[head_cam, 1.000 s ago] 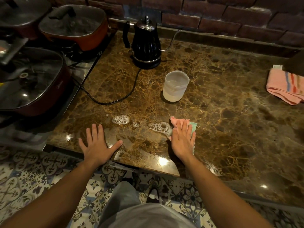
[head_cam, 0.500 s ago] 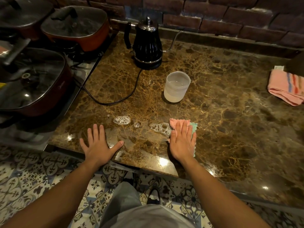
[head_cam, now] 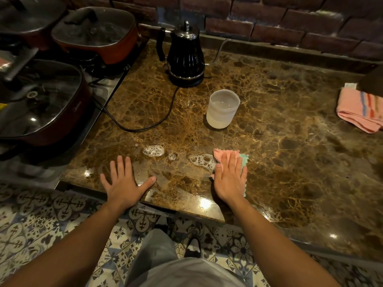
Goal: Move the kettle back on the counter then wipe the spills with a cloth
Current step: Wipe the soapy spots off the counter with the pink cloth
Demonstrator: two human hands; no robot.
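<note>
Head view: your right hand (head_cam: 229, 179) lies flat on the cloth (head_cam: 228, 155), fingers (head_cam: 233, 162) straight and pressed close together, palm down, nothing pinched. Cloth is pink with a green edge; it pokes out past your fingertips and along the outer side of the hand, flat on the tabletop (head_cam: 290, 141).

Left hand (head_cam: 123, 184) is flat on bare tabletop near the front edge, fingers spread, thumb stuck out toward the right hand, holding nothing.

Spills: one foam patch (head_cam: 202, 160) touches the cloth's edge just beside your right index finger. A tiny foam spot (head_cam: 172, 156) and a second patch (head_cam: 153, 150) sit between the two hands, just beyond your left fingertips. Wet sheen covers the stone between the hands.

Kettle (head_cam: 185, 56) stands upright on its base well beyond both hands, close to the brick wall, cord (head_cam: 145, 126) looping left toward the pans (head_cam: 41, 104). Cup (head_cam: 222, 108) with liquid is straight ahead of your right fingers, between them and the kettle. Striped towel (head_cam: 361, 112) lies far out to the right of your right hand.
</note>
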